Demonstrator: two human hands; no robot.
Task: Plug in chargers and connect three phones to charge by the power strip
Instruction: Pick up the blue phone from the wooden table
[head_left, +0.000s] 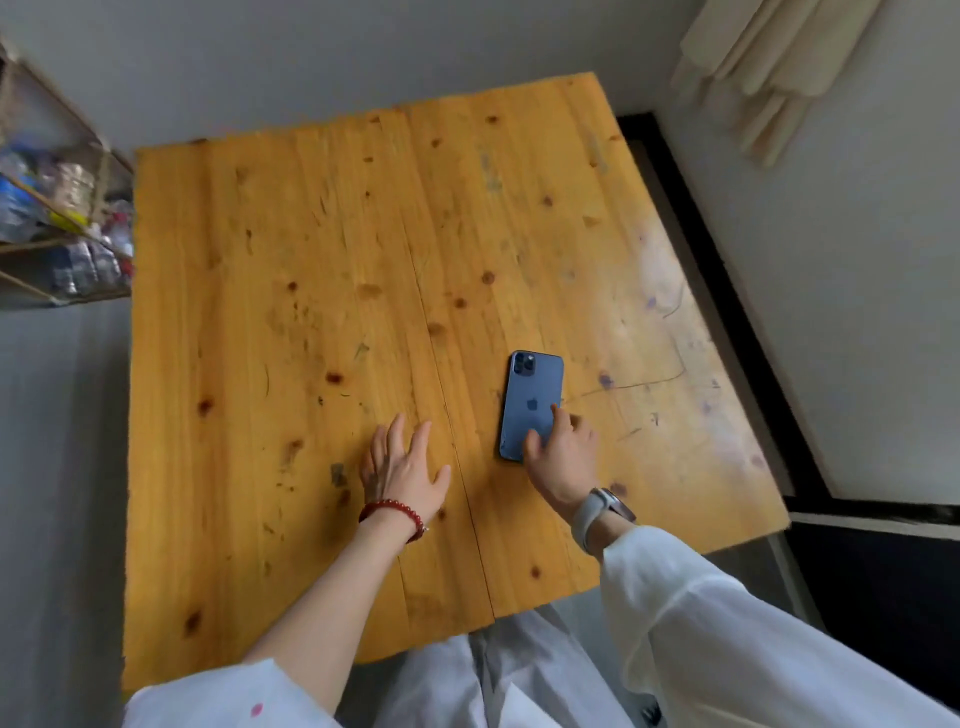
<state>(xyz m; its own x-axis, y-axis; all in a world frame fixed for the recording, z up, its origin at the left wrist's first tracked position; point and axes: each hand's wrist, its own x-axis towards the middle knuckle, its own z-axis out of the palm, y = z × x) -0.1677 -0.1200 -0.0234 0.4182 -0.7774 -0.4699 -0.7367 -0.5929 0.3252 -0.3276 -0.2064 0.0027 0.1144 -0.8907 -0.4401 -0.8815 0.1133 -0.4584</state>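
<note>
A blue phone (531, 400) lies face down on the wooden table (311, 260), its camera end pointing away from me. My right hand (563, 454) rests on the phone's near end, thumb and fingers touching its back and edges; a grey watch is on that wrist. My left hand (402, 467) hovers flat and empty over the table, fingers spread, a little to the left of the phone; a red bead bracelet is on that wrist. No charger, cable, power strip or other phone is in view.
A wooden shelf (57, 234) with bottles and packets stands at the table's left. A cream curtain (769, 67) hangs at the upper right. A dark baseboard (727, 312) runs along the wall to the right of the table.
</note>
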